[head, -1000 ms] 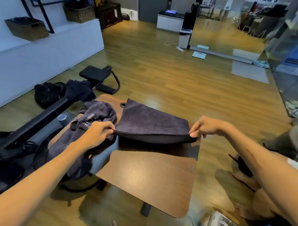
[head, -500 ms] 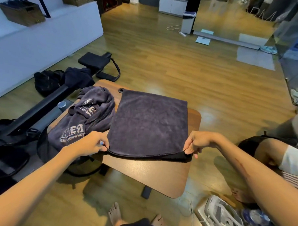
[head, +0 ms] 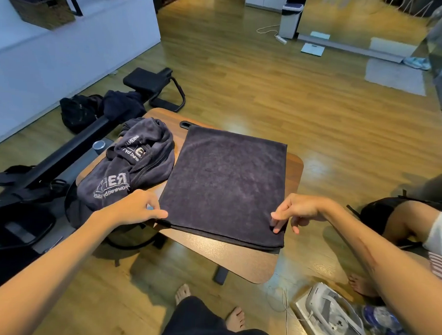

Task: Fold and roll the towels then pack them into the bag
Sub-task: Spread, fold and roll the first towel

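Towel lies flat and folded on the small wooden table, its long axis running away from me, its doubled near edge just under my fingertips. My left hand sits at the near left corner, thumb and forefinger closed together against the edge; whether they actually grip cloth I cannot tell. My right hand is at the near right corner, fingers loosely spread and drooping, the tips touching the top layer and holding nothing. Both hands are about equally near, one at each end of the near edge, both arms reaching forward with wrists low. I judge the next fold or roll starts from this edge and travels away from me. A second, crumpled towel with white lettering lies just left of the flat one, touching its side. Which dark shape is the bag I cannot tell.
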